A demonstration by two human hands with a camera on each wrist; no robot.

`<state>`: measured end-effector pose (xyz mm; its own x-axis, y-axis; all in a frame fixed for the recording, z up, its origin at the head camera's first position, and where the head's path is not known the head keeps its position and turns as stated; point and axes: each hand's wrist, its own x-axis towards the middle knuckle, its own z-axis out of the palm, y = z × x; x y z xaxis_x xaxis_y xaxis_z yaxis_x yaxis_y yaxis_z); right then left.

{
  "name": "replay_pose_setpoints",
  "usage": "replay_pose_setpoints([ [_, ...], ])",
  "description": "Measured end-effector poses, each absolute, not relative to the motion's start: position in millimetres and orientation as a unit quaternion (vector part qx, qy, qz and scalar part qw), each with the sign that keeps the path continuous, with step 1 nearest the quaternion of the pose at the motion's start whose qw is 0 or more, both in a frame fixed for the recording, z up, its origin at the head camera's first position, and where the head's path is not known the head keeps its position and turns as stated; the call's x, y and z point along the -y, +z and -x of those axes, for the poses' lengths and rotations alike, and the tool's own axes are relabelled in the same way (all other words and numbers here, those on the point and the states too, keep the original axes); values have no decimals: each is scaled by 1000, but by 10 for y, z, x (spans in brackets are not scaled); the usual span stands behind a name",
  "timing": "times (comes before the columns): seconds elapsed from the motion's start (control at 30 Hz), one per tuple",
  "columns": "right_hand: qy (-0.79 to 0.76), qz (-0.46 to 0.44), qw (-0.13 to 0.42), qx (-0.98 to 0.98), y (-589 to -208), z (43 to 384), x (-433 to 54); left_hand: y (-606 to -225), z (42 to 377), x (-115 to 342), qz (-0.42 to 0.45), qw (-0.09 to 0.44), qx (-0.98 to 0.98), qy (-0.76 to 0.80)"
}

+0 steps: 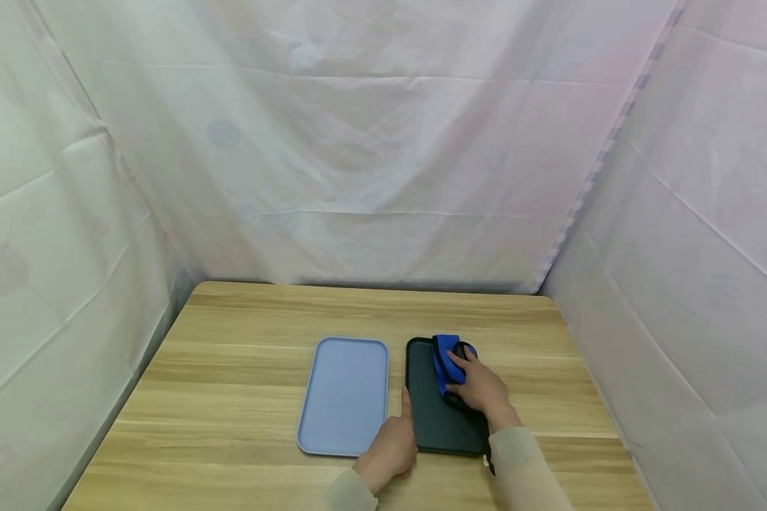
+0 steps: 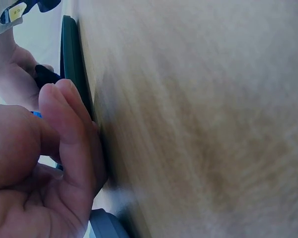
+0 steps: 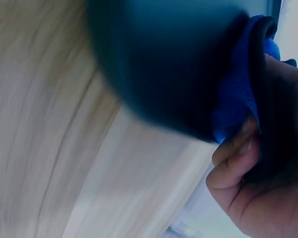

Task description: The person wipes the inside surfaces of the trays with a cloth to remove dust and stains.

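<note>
A blue cloth with black edging (image 1: pixel 446 365) lies bunched on the upper right of a dark green tray (image 1: pixel 444 429). My right hand (image 1: pixel 483 387) grips it from the right; in the right wrist view the fingers (image 3: pixel 233 168) curl on the fuzzy blue cloth (image 3: pixel 236 94) over the tray. My left hand (image 1: pixel 391 447) is at the near left side of the dark tray, index finger stretched along its left edge. In the left wrist view the left hand's other fingers (image 2: pixel 72 129) are loosely bent with nothing seen in them.
To the left lies a light blue tray (image 1: pixel 345 397), its near right corner close to the left hand. Both trays rest on a wood-grain table (image 1: pixel 230 397). White cloth walls (image 1: pixel 383 177) enclose the table at the back and both sides.
</note>
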<state>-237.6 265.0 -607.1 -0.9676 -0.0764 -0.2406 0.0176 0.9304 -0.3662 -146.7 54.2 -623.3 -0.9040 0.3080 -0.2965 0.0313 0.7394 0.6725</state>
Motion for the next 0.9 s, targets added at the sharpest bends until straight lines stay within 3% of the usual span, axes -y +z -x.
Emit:
replay_pose_setpoints([
  [0.43, -183, -29, 110, -977, -6103, 2341, -2440, -6203, 1472, -526, -105, 193, -917, 333],
  [0.9, -193, -10, 104, -976, -6108, 2345, -2308, -6210, 1480, -534, -107, 192, -917, 334],
])
